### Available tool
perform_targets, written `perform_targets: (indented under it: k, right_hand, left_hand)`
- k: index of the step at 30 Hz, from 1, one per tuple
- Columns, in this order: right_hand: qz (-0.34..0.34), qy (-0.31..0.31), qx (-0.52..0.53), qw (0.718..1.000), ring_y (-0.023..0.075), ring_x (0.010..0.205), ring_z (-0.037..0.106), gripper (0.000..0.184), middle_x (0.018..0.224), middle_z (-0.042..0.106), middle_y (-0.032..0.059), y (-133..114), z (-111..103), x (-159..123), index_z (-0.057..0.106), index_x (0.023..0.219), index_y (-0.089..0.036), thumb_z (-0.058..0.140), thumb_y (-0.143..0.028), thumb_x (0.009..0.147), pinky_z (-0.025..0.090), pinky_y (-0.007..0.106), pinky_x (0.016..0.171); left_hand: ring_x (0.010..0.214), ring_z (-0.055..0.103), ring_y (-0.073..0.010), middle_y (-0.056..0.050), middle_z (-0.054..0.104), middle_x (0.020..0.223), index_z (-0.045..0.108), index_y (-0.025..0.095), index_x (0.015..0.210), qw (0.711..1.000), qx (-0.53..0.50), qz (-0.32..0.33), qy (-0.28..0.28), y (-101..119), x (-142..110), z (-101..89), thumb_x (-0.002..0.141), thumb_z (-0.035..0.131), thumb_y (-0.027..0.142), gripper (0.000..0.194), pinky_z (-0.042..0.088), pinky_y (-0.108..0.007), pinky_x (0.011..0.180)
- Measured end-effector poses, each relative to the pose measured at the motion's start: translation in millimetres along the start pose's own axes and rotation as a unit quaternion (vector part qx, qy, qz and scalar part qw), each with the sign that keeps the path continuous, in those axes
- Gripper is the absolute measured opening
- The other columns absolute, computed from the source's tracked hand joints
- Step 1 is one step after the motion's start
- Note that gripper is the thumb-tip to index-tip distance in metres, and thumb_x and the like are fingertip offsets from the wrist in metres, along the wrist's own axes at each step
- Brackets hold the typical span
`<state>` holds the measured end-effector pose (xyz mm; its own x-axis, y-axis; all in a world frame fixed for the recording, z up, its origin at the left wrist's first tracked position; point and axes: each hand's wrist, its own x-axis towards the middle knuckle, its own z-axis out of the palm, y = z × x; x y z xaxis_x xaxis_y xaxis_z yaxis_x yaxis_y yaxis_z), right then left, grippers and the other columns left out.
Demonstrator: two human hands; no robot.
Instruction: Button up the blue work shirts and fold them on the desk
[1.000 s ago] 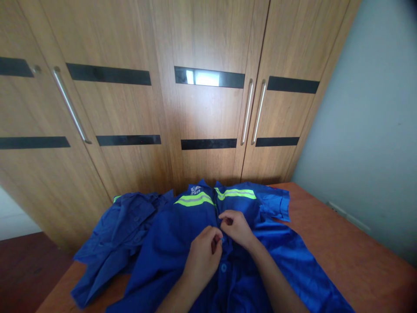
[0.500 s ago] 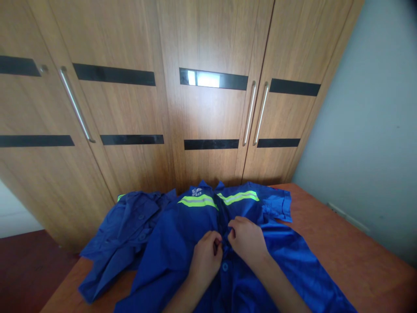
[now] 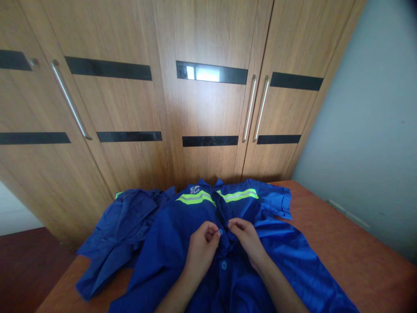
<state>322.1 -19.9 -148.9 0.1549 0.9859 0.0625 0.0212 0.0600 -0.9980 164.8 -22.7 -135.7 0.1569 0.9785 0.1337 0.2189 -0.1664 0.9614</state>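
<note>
A blue work shirt (image 3: pixel 172 243) lies front up, its collar away from me, with yellow-green reflective strips across the chest. My left hand (image 3: pixel 202 248) pinches a button (image 3: pixel 220 232) on the front opening between thumb and forefinger. Just to the right, my right hand (image 3: pixel 247 239) is closed, thumb against forefinger, on the other front edge of the shirt. Between the two hands the opening stands slightly apart. Another button (image 3: pixel 223 265) shows lower on the front, nearer to me.
A second blue garment (image 3: pixel 120 230) lies crumpled at the left on the reddish-brown tabletop (image 3: pixel 352 256). Behind stands a wooden wardrobe (image 3: pixel 208 113) with metal handles and dark strips. A pale wall (image 3: pixel 365 130) rises at the right.
My hands have drawn slightly apart, and the button at my left fingertips has come into sight. The view has shifted slightly.
</note>
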Motion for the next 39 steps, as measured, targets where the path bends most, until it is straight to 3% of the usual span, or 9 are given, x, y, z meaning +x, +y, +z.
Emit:
perform_targets:
  k: [4,8,11,15,18,28,31,35,39]
  right_hand:
    - [0.023,-0.004,0.090,0.996,0.0142,0.065,0.053,0.031,0.067,0.063,-0.0006,-10.7,0.3,-7.1,0.072,0.083,-0.017,0.076,-0.040,0.062,0.041,0.027,0.064]
    - [0.029,0.002,0.123,0.992,0.0134,0.064,0.052,0.034,0.065,0.061,-0.0014,-12.5,0.3,-8.6,0.073,0.082,-0.018,0.081,-0.039,0.057,0.042,0.027,0.064]
    - [0.031,0.011,0.139,0.990,0.0119,0.062,0.050,0.034,0.063,0.059,-0.0025,-11.9,0.2,-7.3,0.073,0.082,-0.018,0.082,-0.038,0.056,0.041,0.026,0.062]
    - [0.005,0.012,0.120,0.993,0.0115,0.060,0.048,0.036,0.062,0.057,-0.0027,-9.6,1.0,-5.9,0.072,0.085,-0.017,0.080,-0.040,0.059,0.041,0.025,0.060]
    - [-0.023,0.003,0.066,0.998,0.0110,0.055,0.045,0.035,0.058,0.053,-0.0038,-4.8,3.8,-5.1,0.071,0.083,-0.016,0.077,-0.043,0.061,0.039,0.025,0.055]
    - [-0.120,-0.043,-0.155,0.980,0.0100,0.053,0.043,0.021,0.059,0.047,-0.0064,2.4,12.7,-10.0,0.068,0.091,-0.017,0.062,-0.023,0.071,0.034,0.022,0.051]
    - [-0.123,-0.044,-0.169,0.977,0.0099,0.052,0.043,0.021,0.057,0.046,-0.0066,1.9,12.4,-9.8,0.068,0.090,-0.017,0.059,-0.022,0.072,0.034,0.022,0.051]
    - [-0.120,-0.039,-0.152,0.980,0.0100,0.051,0.044,0.021,0.056,0.048,-0.0060,5.0,12.0,-8.2,0.069,0.089,-0.017,0.058,-0.022,0.072,0.035,0.022,0.051]
    - [-0.106,-0.035,-0.115,0.987,0.0108,0.053,0.045,0.022,0.057,0.050,-0.0051,6.3,11.8,-7.9,0.071,0.088,-0.018,0.061,-0.022,0.069,0.036,0.023,0.052]
  left_hand:
    - [0.055,0.058,-0.0132,0.003,0.058,0.062,0.055,0.019,0.079,0.997,-0.071,-0.027,-0.010,3.5,0.6,3.2,0.077,0.058,0.028,0.010,0.042,-0.021,0.049]
    - [0.056,0.058,-0.0127,0.002,0.060,0.065,0.056,0.019,0.078,0.999,-0.028,0.007,0.017,4.3,0.7,4.8,0.078,0.057,0.026,0.007,0.043,-0.021,0.052]
    - [0.059,0.058,-0.0127,0.001,0.061,0.068,0.057,0.020,0.078,0.990,0.117,0.059,0.048,7.5,1.6,-0.6,0.079,0.054,0.020,0.003,0.043,-0.022,0.056]
    - [0.070,0.060,-0.0159,-0.002,0.061,0.081,0.057,0.021,0.084,0.913,0.383,0.137,0.042,14.6,4.8,-11.4,0.081,0.045,0.011,0.016,0.041,-0.025,0.064]
    - [0.072,0.061,-0.0178,-0.004,0.061,0.083,0.056,0.020,0.085,0.880,0.458,0.127,0.018,17.7,7.0,-13.9,0.082,0.043,0.011,0.017,0.040,-0.026,0.064]
    - [0.062,0.060,-0.0142,0.001,0.063,0.068,0.058,0.020,0.075,0.987,0.152,0.040,-0.022,5.6,10.5,-6.4,0.074,0.050,0.010,0.012,0.041,-0.023,0.060]
    - [0.057,0.059,-0.0138,0.002,0.061,0.063,0.057,0.019,0.075,0.998,0.055,0.007,-0.017,1.6,13.0,-6.3,0.074,0.052,0.016,0.006,0.042,-0.022,0.055]
    - [0.059,0.060,-0.0140,0.002,0.063,0.065,0.058,0.020,0.076,0.997,0.074,0.018,0.003,4.7,11.6,-7.0,0.074,0.054,0.019,0.005,0.044,-0.023,0.057]
    - [0.064,0.061,-0.0148,0.000,0.065,0.070,0.060,0.021,0.079,0.971,0.226,0.079,0.026,8.7,7.2,-6.8,0.075,0.051,0.014,0.011,0.043,-0.024,0.061]
